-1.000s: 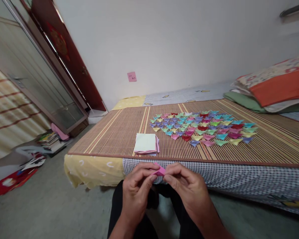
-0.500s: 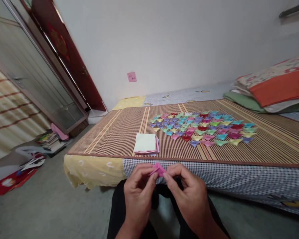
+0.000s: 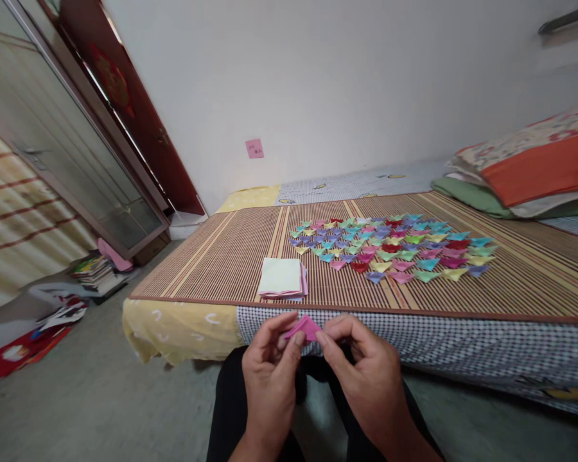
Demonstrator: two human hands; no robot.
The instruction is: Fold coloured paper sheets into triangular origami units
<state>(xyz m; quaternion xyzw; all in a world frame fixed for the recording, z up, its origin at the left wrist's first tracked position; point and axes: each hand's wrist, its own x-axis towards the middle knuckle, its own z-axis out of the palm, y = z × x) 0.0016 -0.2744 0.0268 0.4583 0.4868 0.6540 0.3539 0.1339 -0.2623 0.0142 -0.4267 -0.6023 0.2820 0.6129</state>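
Between my two hands, just in front of the bed's edge, is a small piece of folded pink paper [image 3: 308, 328], its peak pointing up. My left hand [image 3: 271, 366] pinches its left side, thumb in front, with the index finger raised behind. The right corner is gripped between thumb and fingers of my right hand [image 3: 361, 366]. Beyond them on the bed mat lies a stack of square paper sheets [image 3: 280, 277], pale green on top. To its right, rows of small folded paper pieces [image 3: 390, 249] in many colours cover the mat.
A striped mat [image 3: 212, 256] covers the bed, with a checked sheet [image 3: 462, 340] hanging over its front. Folded bedding [image 3: 534, 167] is piled at the right. A pink note [image 3: 255, 148] sticks to the wall. Books [image 3: 96, 273] stand at the left.
The pink paper now shows a flatter, more closed front face. My left index finger has lifted slightly away from it; my right hand has hardly moved.
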